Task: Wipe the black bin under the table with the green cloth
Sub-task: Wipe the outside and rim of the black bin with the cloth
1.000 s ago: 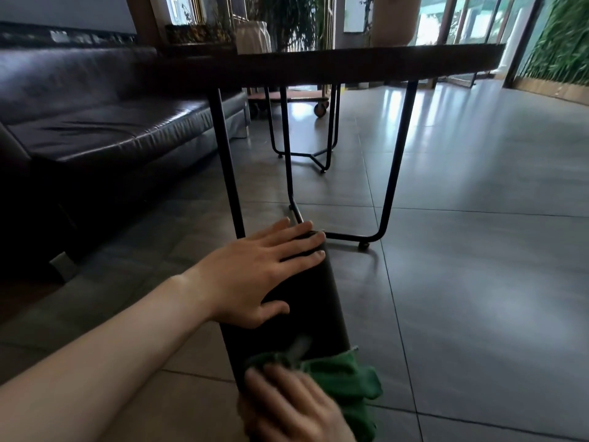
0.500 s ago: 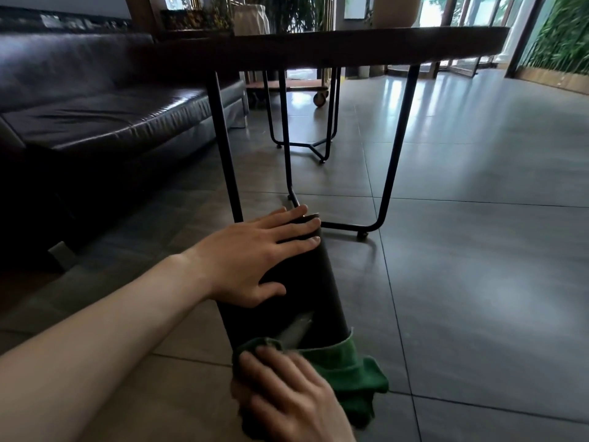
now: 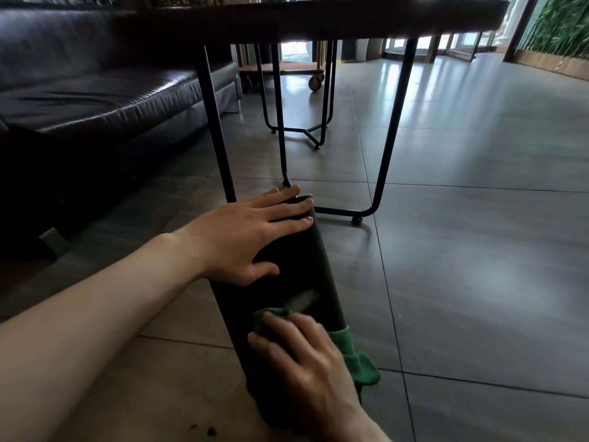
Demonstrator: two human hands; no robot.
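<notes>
Closest to the camera, the right hand [image 3: 306, 362] is pressed flat over the green cloth [image 3: 357, 358], fingers spread and curled a bit so the grip is basically palm-on-rag, pinning it against the near end of the black bin [image 3: 299, 269]. The cloth looks soft and floppy, with a loose corner flopping out past the hand onto the floor [image 3: 478, 282], so I'd guess it bunches up easily and you want it wadded under the palm, not pinched at an edge. The bin is lying on its side on the floor tiles, long axis running away from the camera, its far end just in front of the foot of the desk's [image 3: 318, 17] black metal legs [image 3: 216, 122], not really tucked under the top. It reads as a smooth, slightly shiny cylinder, probably light and hollow, so my bet is it'll roll or skid if you scrub hard. That's what the left hand [image 3: 251, 237] is for: open and flat on the upper far part of the bin, fingers reaching to the far rim, bracing rather than gripping. Further back there's a dark leather sofa [image 3: 95, 90] on the left and a wheeled trolley [image 3: 287, 70] behind the desk.
</notes>
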